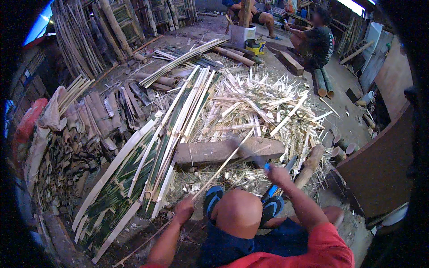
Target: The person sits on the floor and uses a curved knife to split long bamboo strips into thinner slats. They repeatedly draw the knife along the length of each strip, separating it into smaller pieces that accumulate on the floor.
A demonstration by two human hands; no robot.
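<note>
My left hand (184,210) is closed around a long, thin bamboo strip (222,167). The strip slants up to the right across a thick wooden block (205,152), and its other end trails behind the hand toward the lower left. My right hand (278,175) grips a knife (255,160) with a bit of blue at the handle. Its blade is smeared by motion and crosses the block near the strip; whether it touches the strip I cannot tell. Split bamboo slats (178,120), pale and green, lie in a long bundle left of the block.
Beyond the block is a heap of bamboo shavings (263,102). A second blade (291,162) lies by a short log (310,166) at right. Stacked bark-like pieces (80,147) fill the left side. A seated person (319,40) and another person's legs (268,21) are farther back.
</note>
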